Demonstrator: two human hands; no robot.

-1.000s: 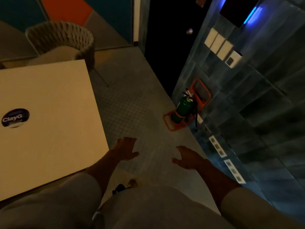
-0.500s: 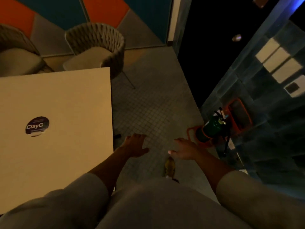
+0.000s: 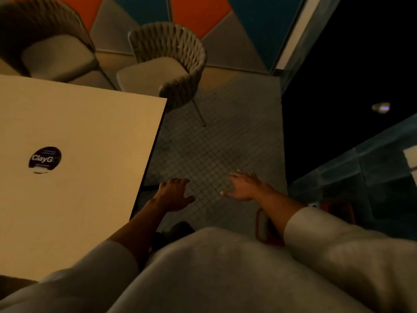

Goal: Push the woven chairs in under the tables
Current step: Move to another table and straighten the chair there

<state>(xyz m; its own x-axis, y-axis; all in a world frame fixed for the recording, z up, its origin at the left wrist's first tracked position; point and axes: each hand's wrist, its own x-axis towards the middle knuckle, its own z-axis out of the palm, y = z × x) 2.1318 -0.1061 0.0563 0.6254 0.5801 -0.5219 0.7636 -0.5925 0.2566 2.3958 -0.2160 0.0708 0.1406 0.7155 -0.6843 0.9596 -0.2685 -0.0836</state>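
1. Woven chair (image 3: 171,62) sits at the far right corner of the table (image 3: 79,132), seat front tucked at the table's far edge, curved back and one thin leg out over the tiled floor (image 3: 216,152).
2. Second chair (image 3: 52,48), far left and deep in shadow, also sits along that far edge.
3. Left hand (image 3: 173,195) is reaching forward, fingers spread and loose, gripping nothing, just beside the table's right edge.
4. Right hand (image 3: 242,188) is level with it, further right, fingers relaxed, empty too.
5. Both hands hover over the floor, well apart from the woven chair.
6. Round dark sticker (image 3: 44,159) reading "ClayG" lies on the tabletop, left side.
7. Orange, teal and grey wall panels (image 3: 198,16) run behind the chairs.
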